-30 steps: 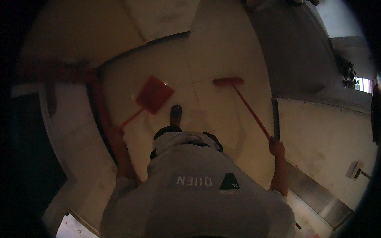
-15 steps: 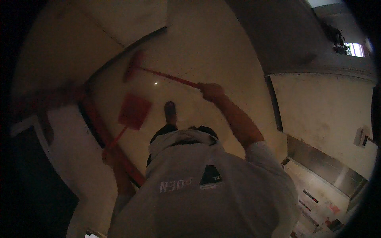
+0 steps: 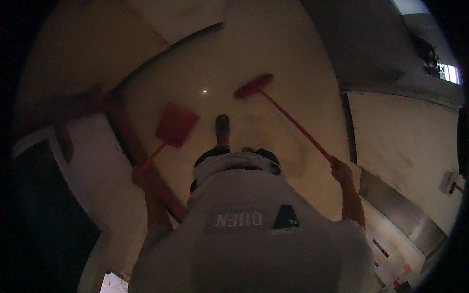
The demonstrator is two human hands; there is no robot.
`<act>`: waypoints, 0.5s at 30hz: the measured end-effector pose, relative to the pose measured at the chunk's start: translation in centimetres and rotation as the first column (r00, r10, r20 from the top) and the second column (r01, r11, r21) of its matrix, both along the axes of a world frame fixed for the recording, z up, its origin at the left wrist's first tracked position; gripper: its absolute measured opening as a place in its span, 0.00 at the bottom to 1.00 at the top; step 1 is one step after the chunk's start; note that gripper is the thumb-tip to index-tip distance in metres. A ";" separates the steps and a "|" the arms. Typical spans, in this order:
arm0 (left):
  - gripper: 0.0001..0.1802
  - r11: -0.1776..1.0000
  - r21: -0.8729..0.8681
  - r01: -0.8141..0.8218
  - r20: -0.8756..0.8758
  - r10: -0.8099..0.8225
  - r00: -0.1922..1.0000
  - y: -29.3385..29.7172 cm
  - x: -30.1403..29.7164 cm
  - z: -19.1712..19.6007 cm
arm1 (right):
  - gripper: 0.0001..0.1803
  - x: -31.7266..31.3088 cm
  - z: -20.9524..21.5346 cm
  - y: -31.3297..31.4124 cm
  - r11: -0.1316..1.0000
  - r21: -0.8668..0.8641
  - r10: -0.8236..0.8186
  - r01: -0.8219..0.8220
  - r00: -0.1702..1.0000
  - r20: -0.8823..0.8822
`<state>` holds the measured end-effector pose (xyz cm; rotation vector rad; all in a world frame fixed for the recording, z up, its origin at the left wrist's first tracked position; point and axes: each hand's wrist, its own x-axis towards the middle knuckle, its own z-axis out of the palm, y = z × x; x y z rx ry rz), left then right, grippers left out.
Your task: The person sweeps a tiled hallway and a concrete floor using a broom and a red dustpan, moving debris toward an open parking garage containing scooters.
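A long red broom slants across the right half of the view, and my right hand is wrapped round the top of its handle. Its bristle head is out ahead over the pale floor, right of my foot. On the left, a red dustpan is held out by its handle in my left hand, which is closed round the grip. The pan is left of my foot, apart from the broom head. The light is dim, so whether either tool touches the floor is hard to tell.
My dark shoe stands on the pale floor. A dark red band runs along the left wall, near my left hand. A pale wall with a dark base strip rises on the right. A dark green panel is at far left.
My right hand has drawn back and to the right, and the broom head has swung from the far left, beyond the dustpan, to the right. The dustpan stays left, still in my left hand.
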<state>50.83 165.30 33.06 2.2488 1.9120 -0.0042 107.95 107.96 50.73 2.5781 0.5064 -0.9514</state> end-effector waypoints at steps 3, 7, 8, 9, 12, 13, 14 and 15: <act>0.13 0.881 -0.276 -0.383 0.598 0.470 0.649 0.5 -1.3 -2.0 | 0.23 0.1 2.9 -5.9 0.988 -0.157 -0.006 0.012 0.999 0.038; 0.13 0.960 -0.021 -0.279 0.616 0.232 0.753 1.4 -4.4 -4.4 | 0.21 0.0 4.3 -8.1 0.999 -0.023 0.027 -0.027 0.999 0.022; 0.13 0.967 0.011 -0.253 0.589 0.198 0.783 -0.3 -5.4 -4.2 | 0.21 -0.8 5.3 -8.1 0.999 -0.012 0.038 -0.037 0.999 0.027; 0.13 0.979 0.068 -0.192 0.533 0.127 0.837 -0.7 -6.3 -4.0 | 0.20 -1.5 5.8 -7.6 0.999 0.000 0.049 -0.049 0.998 0.030; 0.12 0.965 0.256 0.060 0.242 -0.124 0.962 -1.5 -7.5 -1.2 | 0.20 -2.9 3.4 -3.3 0.968 0.115 0.212 -0.222 0.973 0.097; 0.13 0.941 0.304 0.148 0.082 -0.181 0.980 -1.3 -8.1 0.0 | 0.21 -2.7 2.1 -1.4 0.958 0.136 0.244 -0.252 0.967 0.078; 0.15 0.918 0.321 0.234 -0.145 -0.197 0.970 -0.1 -9.4 1.2 | 0.22 -2.8 0.8 1.1 0.949 0.160 0.266 -0.271 0.962 0.054; 0.18 0.890 0.322 0.322 -0.359 -0.200 0.912 0.4 -10.4 2.2 | 0.22 -3.4 -0.3 4.8 0.939 0.143 0.313 -0.311 0.950 0.012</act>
